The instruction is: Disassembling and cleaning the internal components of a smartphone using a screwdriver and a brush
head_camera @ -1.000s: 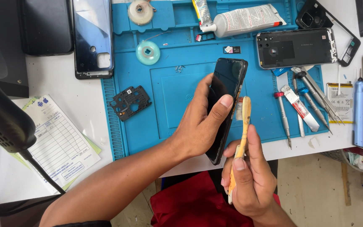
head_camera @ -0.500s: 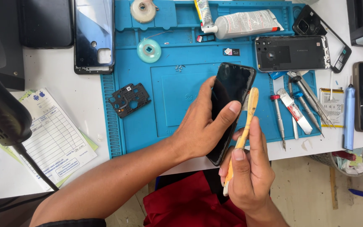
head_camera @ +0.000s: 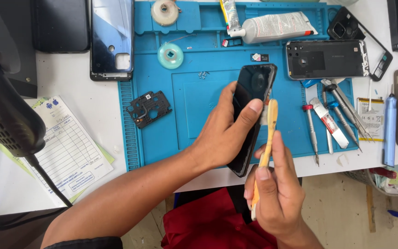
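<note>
My left hand [head_camera: 224, 131] grips a black phone [head_camera: 252, 92] by its edges and holds it tilted over the blue work mat [head_camera: 185, 106]. My right hand [head_camera: 275, 193] holds a yellow toothbrush [head_camera: 268, 138] upright. The brush's white bristles touch the right edge of the phone, just beside my left forefinger.
On the mat lie a black inner frame piece [head_camera: 148, 108], tape rolls [head_camera: 170, 55], a glue tube [head_camera: 275, 25], a phone back shell [head_camera: 325, 59] and several screwdrivers [head_camera: 332, 120]. A blue back cover [head_camera: 111, 39], a hot-air tool [head_camera: 5, 115] and a printed form [head_camera: 70, 152] sit at the left.
The view has shifted slightly. My hands keep the phone and toothbrush together; the brush head has stayed at the phone's right edge, moving a little along it.
</note>
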